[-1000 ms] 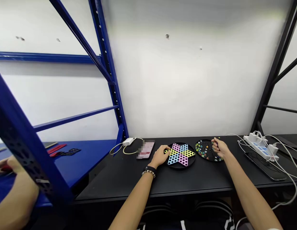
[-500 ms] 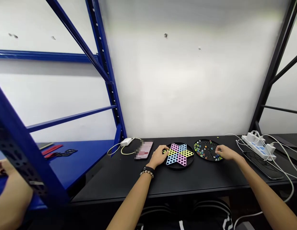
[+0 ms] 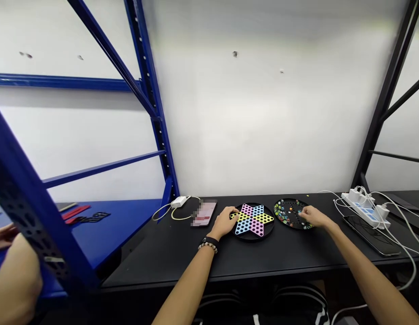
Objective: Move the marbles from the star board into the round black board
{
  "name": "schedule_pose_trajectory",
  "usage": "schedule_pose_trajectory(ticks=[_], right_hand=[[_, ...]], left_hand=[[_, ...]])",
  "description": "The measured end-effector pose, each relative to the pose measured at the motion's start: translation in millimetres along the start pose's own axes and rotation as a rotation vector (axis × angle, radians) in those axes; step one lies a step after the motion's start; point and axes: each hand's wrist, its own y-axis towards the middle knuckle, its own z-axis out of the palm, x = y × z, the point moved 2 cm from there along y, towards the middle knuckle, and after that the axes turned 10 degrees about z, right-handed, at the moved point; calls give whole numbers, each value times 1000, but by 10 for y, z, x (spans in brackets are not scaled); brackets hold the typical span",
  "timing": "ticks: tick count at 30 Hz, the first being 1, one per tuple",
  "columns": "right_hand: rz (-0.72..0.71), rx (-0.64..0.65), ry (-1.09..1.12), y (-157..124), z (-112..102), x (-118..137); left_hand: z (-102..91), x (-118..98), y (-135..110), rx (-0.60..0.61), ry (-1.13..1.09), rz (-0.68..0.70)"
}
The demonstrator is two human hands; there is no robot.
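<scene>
A round black Chinese checkers board (image 3: 260, 220) with a pink, blue and yellow star full of holes lies flat on the black table. My left hand (image 3: 224, 222) grips its left edge, fingers curled at the yellow tip. To the right sits a round black tray (image 3: 278, 218) with many coloured glass marbles (image 3: 286, 220), thickest along its left side. Over that tray's right part is my right hand (image 3: 313, 216), thumb and fingertips pinched together. Whatever lies between those fingertips is too small to make out.
A phone with a lit screen (image 3: 205, 212) and a white adapter (image 3: 178, 201) lie to the left. Right of the tray are a power strip (image 3: 361, 211), a dark phone (image 3: 370, 235) and loose white cables. Beyond the blue rack post (image 3: 43, 216), another person's arm (image 3: 18, 280) reaches over a blue table.
My right hand has shifted slightly left over the marble tray, its fingers still pinched. My left hand stays at the board's edge. The other person's hand at the far left has moved.
</scene>
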Motion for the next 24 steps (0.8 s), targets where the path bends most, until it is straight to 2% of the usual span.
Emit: schedule_pose_trajectory(ticks=[4, 6, 8, 11, 15, 18, 24], right_hand=[[84, 301, 799, -8, 86, 172], [133, 341, 1063, -17, 212, 291], [151, 287, 1166, -41, 409, 420], [75, 180, 1108, -126, 781, 646], [-201, 53, 829, -295, 1180, 998], [-368, -19, 666, -383, 1328, 1184], [-454, -90, 335, -435, 1438, 1169]], left_hand=[[0, 3, 3, 5, 2, -5], [-9, -8, -2, 7, -4, 0], [-19, -19, -9, 7, -9, 5], [-30, -24, -17, 14, -9, 1], [-29, -15, -15, 13, -12, 6], [-19, -5, -8, 4, -11, 16], [5, 5, 1, -1, -10, 20]])
